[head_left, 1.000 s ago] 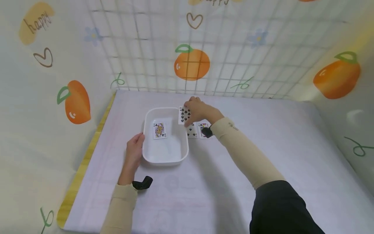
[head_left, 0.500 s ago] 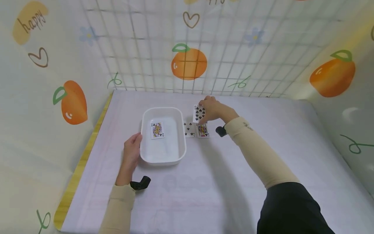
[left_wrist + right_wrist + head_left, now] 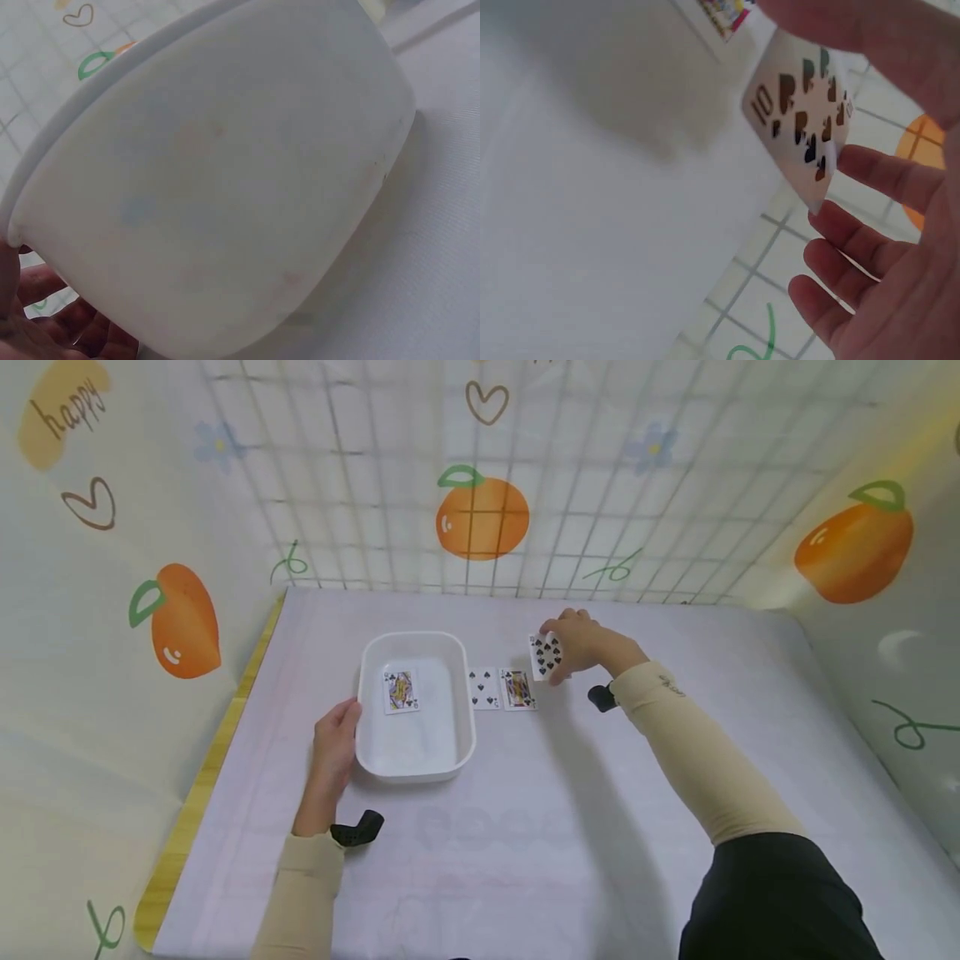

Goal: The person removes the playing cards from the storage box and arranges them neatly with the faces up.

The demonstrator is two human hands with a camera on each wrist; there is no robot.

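In the head view my left hand (image 3: 335,745) grips the left rim of a white plastic tub (image 3: 360,727); the left wrist view shows the tub's outer wall (image 3: 225,165) tilted close to the camera. A queen playing card (image 3: 401,692) lies face up inside the tub. My right hand (image 3: 588,643) pinches a ten of spades card (image 3: 545,656), held above the table and right of the tub. In the right wrist view the ten (image 3: 799,112) sits between the thumb and fingertips, its face visible.
Right of the tub, a spade-suit number card (image 3: 485,689) and a face card (image 3: 517,690) lie side by side on the white-covered table (image 3: 525,877). The tub's rim partly covers the number card. Behind stands a wire grid (image 3: 570,527) under printed cloth.
My right hand has carried the ten of spades rightward, from the tub's right rim past the two cards on the table, uncovering them. The left hand keeps its grip on the tub.
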